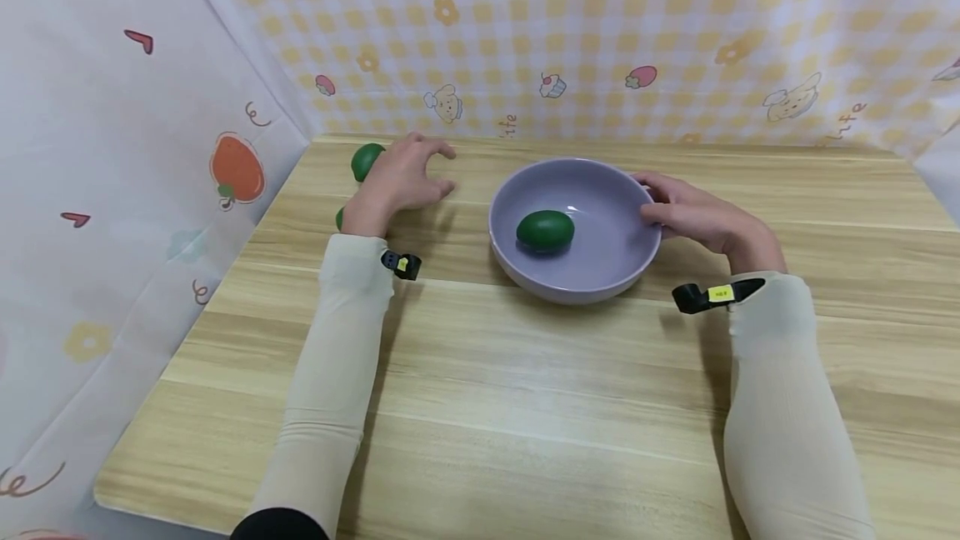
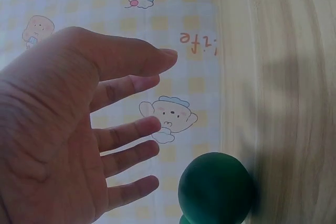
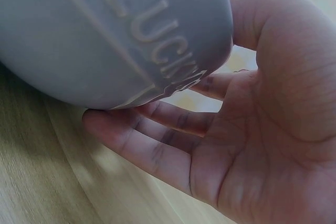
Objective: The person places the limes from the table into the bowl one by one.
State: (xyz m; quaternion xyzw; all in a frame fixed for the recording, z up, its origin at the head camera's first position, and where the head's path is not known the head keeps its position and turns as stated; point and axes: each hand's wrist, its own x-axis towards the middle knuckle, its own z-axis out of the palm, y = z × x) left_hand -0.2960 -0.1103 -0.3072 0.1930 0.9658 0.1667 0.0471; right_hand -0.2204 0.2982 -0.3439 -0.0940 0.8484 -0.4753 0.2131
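A lilac bowl (image 1: 600, 261) stands on the table with one smooth, dark green, egg-shaped thing (image 1: 545, 231) inside. Over its right rim lies the thumb of my right hand (image 1: 697, 217), while the fingers reach under the outer wall; this hand grips the bowl. Raised letters mark the bowl's outside (image 3: 152, 30) in the right wrist view. Left of the bowl, my left hand (image 1: 401, 179) has its fingers spread and holds nothing. Beside it is a second green egg-shaped thing (image 1: 365, 161), partly behind the hand; another green one (image 1: 340, 219) peeks out by the wrist, mostly hidden.
The light wooden table (image 1: 525, 407) ends at a patterned yellow-check cloth (image 1: 480, 40) along the back. A white printed cloth (image 1: 135, 148) hangs to the left of the table edge. Both forearms wear pale sleeves with black wrist cameras.
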